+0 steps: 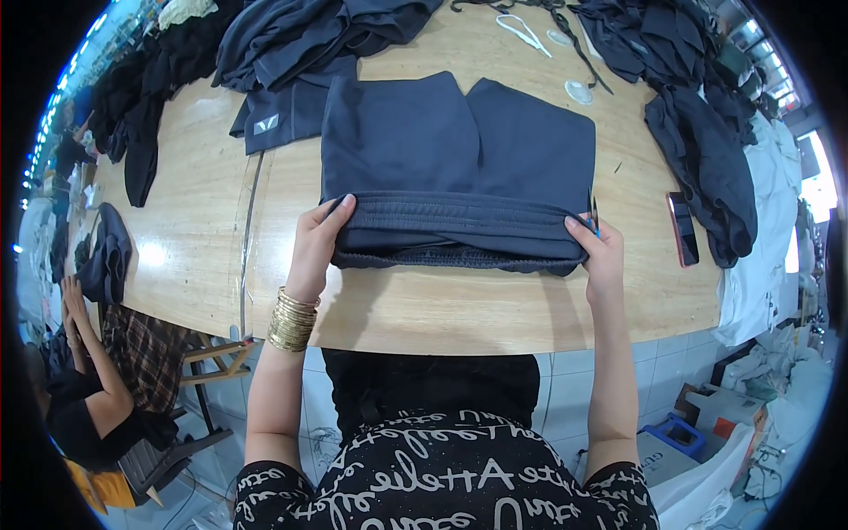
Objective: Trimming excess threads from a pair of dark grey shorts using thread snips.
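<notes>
A pair of dark navy shorts (397, 132) lies on the wooden table before me, its legs pointing away and its gathered elastic waistband (459, 214) toward me. The waist edge nearest me sags a little open. My left hand (320, 238) pinches the waistband's left end between thumb and fingers. At the other end, my right hand (602, 252) grips the waistband the same way. A small, dark pointed tool with a bit of blue (594, 216) sticks out by my right fingers; its kind is hard to make out.
Dark garments are heaped at the far left (309, 40) and far right (654, 44) of the wooden table (424, 318). A phone (683, 228) lies at right, near more dark clothing (707, 168). Pale discs (579, 92) rest beyond the shorts. A co-worker (88, 397) sits at left.
</notes>
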`<action>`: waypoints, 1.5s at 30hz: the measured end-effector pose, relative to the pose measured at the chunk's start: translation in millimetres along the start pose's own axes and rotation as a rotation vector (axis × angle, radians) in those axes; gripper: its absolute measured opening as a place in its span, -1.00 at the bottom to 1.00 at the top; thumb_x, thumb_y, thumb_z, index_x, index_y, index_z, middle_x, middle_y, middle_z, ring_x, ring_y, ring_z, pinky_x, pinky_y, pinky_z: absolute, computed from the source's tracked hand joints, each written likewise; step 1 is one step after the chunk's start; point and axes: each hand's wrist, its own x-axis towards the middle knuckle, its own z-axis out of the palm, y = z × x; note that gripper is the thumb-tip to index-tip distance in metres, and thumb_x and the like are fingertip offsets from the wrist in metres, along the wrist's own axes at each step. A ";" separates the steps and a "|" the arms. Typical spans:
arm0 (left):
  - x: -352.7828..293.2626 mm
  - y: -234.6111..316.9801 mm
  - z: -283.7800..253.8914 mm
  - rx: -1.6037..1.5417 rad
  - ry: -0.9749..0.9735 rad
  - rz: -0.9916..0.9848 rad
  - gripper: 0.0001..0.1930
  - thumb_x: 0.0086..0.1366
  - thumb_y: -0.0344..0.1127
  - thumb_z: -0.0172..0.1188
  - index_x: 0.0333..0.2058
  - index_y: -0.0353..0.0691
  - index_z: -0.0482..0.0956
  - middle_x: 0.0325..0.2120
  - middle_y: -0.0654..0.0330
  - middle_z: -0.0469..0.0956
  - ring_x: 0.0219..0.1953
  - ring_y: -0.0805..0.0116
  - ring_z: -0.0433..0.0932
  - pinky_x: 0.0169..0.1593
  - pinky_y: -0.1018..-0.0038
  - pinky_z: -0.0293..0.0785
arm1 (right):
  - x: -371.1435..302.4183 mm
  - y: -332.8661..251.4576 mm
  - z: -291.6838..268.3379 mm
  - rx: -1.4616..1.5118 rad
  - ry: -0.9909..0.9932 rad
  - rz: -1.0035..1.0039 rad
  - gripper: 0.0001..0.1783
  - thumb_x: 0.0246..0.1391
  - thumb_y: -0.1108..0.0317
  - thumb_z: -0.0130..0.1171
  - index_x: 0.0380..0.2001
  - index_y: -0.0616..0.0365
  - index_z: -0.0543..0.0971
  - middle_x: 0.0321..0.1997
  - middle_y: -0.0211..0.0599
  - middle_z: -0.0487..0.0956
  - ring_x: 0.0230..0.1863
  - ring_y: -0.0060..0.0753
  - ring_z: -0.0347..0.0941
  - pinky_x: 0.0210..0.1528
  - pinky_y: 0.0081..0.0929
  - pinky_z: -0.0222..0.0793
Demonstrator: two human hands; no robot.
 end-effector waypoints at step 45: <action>-46.2 37.8 91.6 0.043 -0.579 0.050 -0.83 0.27 -0.32 0.16 -0.39 -0.33 0.54 -0.53 0.43 0.45 -0.45 0.75 0.29 -0.38 0.73 0.24 | -63.9 -39.4 44.5 -0.606 -0.281 -0.752 -0.76 -0.22 0.57 0.26 -0.39 0.16 0.50 -0.46 -0.37 0.48 -0.54 -0.40 0.46 -0.53 -0.54 0.35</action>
